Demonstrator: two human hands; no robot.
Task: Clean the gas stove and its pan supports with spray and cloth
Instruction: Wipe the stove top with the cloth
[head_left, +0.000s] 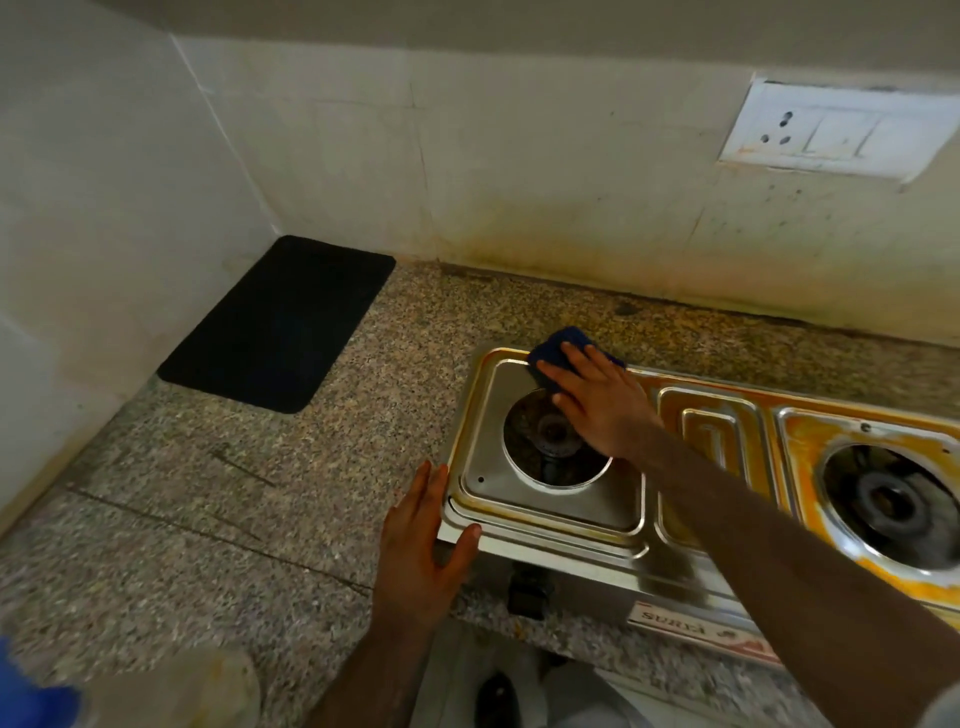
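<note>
A steel two-burner gas stove (545, 512) stands on the granite counter, with no pan supports on it. Its left tray looks shiny; the middle and right parts carry orange-brown stains. My right hand (597, 402) presses a dark blue cloth (558, 348) flat on the stove's back left corner, above the left burner (553, 434). My left hand (421, 540) lies flat against the stove's front left corner, fingers spread, thumb on the rim. The right burner (891, 501) sits bare in its stained ring. No spray bottle is clearly recognisable.
A black mat (278, 322) lies on the counter in the left back corner. A switch and socket plate (836, 130) is on the stained wall. A blurred pale container with a blue part (171, 691) sits at the lower left. A black knob (530, 592) shows on the stove's front.
</note>
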